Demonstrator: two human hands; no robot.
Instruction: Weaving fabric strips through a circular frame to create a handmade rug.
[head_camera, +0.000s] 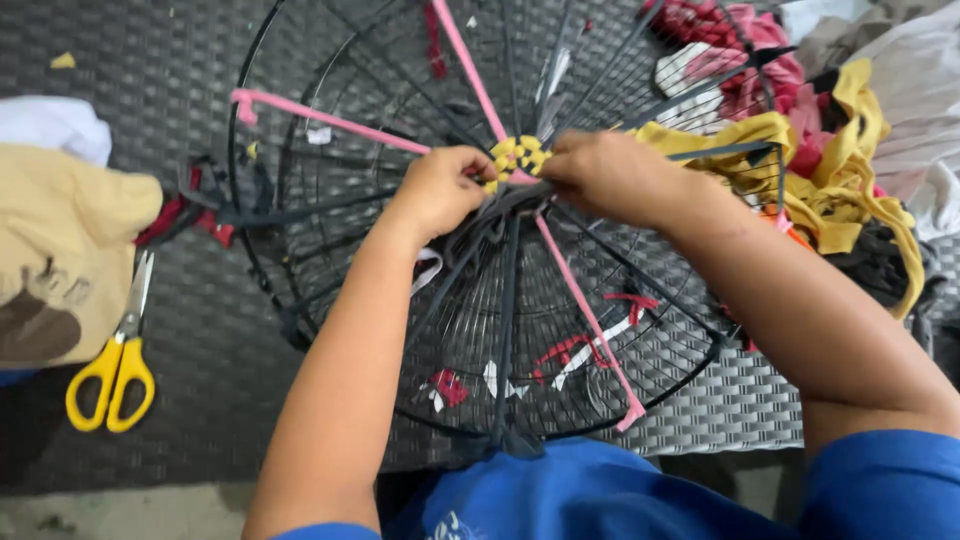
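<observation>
The round black wire guard (500, 330) lay flat on the grey woven mat (200, 340), directly in front of the person's blue-clad torso, and served as the frame for the work. At the hub of the wire guard sat a small yellow woven patch (518, 156). Both hands met at that hub. The left hand (445, 190) was on the near-left side of the hub, fingers curled closed around dark fabric strips (480, 225) that ran outward along the spokes. The right hand (610, 178) was on the right side of the hub, fingers pinched shut against the edge of the yellow woven patch; what exactly lay between its fingertips could not be determined, since the knuckles hid them. The two hands were about equally close to the hub, the patch lying between them and just beyond the fingertips. A pink strip (590, 320) crossed the wire guard through the hub, its long axis running from the far side to the near-right rim; a second pink strip (330, 120) ran from the hub to the left rim. Red and white scraps (580, 345) showed under the near half of the wire guard. Yellow-handled scissors (118, 365) lay closed on the mat well to the left of the wire guard, beside a tan cloth (60, 250). A heap of yellow, red and pink fabric (820, 150) lay against the right rim.
</observation>
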